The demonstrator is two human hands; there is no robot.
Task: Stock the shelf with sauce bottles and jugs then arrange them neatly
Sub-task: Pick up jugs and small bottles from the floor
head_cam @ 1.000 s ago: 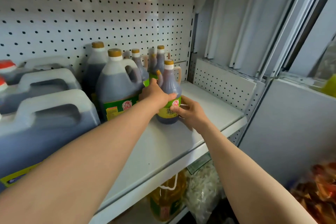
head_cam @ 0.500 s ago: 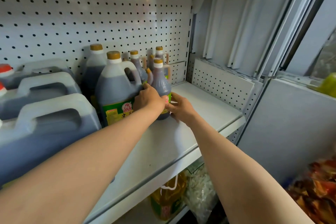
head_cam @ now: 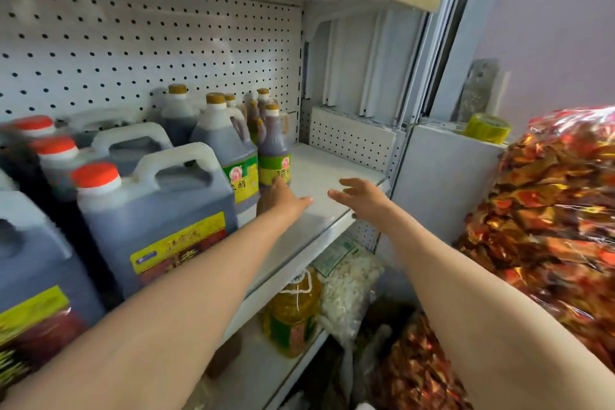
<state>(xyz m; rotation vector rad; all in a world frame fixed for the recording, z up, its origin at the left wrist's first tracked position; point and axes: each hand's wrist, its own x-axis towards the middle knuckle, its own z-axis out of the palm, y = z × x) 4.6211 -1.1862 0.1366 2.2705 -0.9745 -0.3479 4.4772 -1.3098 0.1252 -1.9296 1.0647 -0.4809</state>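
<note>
On the white shelf (head_cam: pixel 319 173), the small sauce bottle (head_cam: pixel 274 151) stands upright at the right end of the row, touching the gold-capped jug (head_cam: pixel 226 150). Left hand (head_cam: pixel 286 200) open, fingers straight, just below the bottle's label, holding nothing. Right hand (head_cam: pixel 361 198) open, fingers spread, over the shelf's front edge, apart from the bottle. Looks like the release step after placing. Next: fetch another bottle for the bare right part of the shelf, labels facing front
</note>
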